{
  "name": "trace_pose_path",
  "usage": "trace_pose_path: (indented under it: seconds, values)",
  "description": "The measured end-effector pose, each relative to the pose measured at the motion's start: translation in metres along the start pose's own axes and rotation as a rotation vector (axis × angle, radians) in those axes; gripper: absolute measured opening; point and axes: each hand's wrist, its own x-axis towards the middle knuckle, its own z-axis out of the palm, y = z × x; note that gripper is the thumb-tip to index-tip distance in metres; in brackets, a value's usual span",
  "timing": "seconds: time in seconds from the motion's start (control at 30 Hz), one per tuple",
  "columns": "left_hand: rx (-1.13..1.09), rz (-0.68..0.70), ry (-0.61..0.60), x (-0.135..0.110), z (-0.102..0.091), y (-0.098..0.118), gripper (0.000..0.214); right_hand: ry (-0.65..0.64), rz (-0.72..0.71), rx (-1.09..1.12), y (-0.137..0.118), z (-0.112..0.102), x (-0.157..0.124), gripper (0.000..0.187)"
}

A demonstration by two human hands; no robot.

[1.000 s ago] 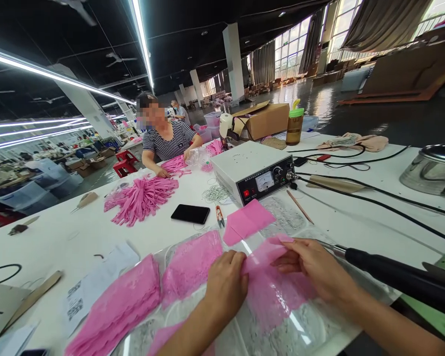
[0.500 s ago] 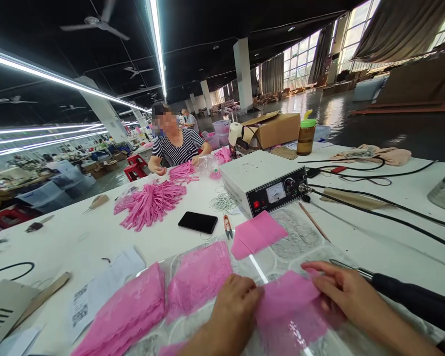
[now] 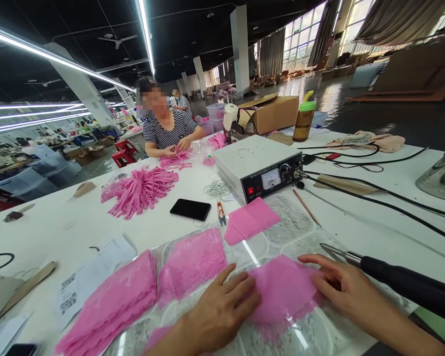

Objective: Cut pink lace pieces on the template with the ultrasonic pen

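A thin, sheer pink fabric piece (image 3: 282, 291) lies spread on a clear plastic sheet (image 3: 296, 217) in front of me. My left hand (image 3: 220, 309) rests at its left edge, the fingers stretched out and slightly apart. At the right edge, my right hand (image 3: 343, 289) touches the cloth with its fingertips, index finger extended and thumb apart. The black handle of a metal-tipped tool (image 3: 400, 277) lies just beyond my right hand. To the left are a thick stack of pink fabric (image 3: 111, 306) and a smaller pink stack (image 3: 193, 262). A folded pink piece (image 3: 252, 220) lies farther back.
A white box with a dial (image 3: 263, 163) stands behind, trailing black cables. Orange-handled snips (image 3: 221, 212) and a phone (image 3: 190, 209) lie nearby. Across the table, a person in a striped top (image 3: 172, 131) handles pink strips (image 3: 143, 190). A bottle (image 3: 304, 121) stands at the back.
My left hand's fingers have gone from curled on the cloth to spread out at its edge. The fabric now lies flatter and wider. Across the table, the person's hands have come together.
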Motion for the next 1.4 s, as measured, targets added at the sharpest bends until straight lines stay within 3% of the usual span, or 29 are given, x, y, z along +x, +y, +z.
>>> trace_pose_path:
  seconds: [0.27,0.4,0.57,0.63,0.7,0.77,0.87,1.0,1.1,1.2,1.4]
  values:
    - [0.104,0.063,-0.136,0.000,0.009,-0.004,0.036,0.223,-0.272,-0.327,0.000,-0.010,-0.013,0.040]
    - [0.076,0.096,-0.192,0.000,0.007,-0.009,0.042,0.277,-0.300,-0.404,-0.002,-0.009,-0.019,0.038]
    - [0.041,0.096,-0.153,0.000,0.003,-0.010,0.045,0.251,-0.281,-0.470,0.000,-0.011,-0.020,0.040]
    - [-0.051,0.018,-0.122,0.002,0.003,-0.009,0.040,0.265,-0.267,-0.450,0.003,-0.012,-0.021,0.040]
    - [-0.163,-0.148,-0.083,0.005,0.004,-0.012,0.031,0.259,-0.279,-0.389,0.002,-0.011,-0.017,0.037]
    - [-0.206,-0.343,-0.054,0.012,0.009,-0.023,0.022,0.205,-0.319,-0.325,-0.005,-0.007,-0.008,0.032]
    - [-0.165,-0.508,-0.034,0.024,0.016,-0.048,0.016,0.102,-0.381,-0.335,-0.028,0.007,0.017,0.029]
    - [-0.185,-0.567,-0.077,0.046,0.024,-0.076,0.018,0.020,-0.403,-0.416,-0.058,0.030,0.058,0.017]
    - [-0.241,-0.565,-0.133,0.059,0.029,-0.089,0.030,-0.020,-0.386,-0.482,-0.066,0.039,0.080,0.011]
    - [-0.309,-0.584,-0.181,0.065,0.035,-0.098,0.027,-0.042,-0.362,-0.534,-0.064,0.041,0.090,0.005]
    - [-0.415,-0.678,-0.164,0.063,0.043,-0.109,0.030,-0.055,-0.338,-0.539,-0.062,0.038,0.094,0.014]
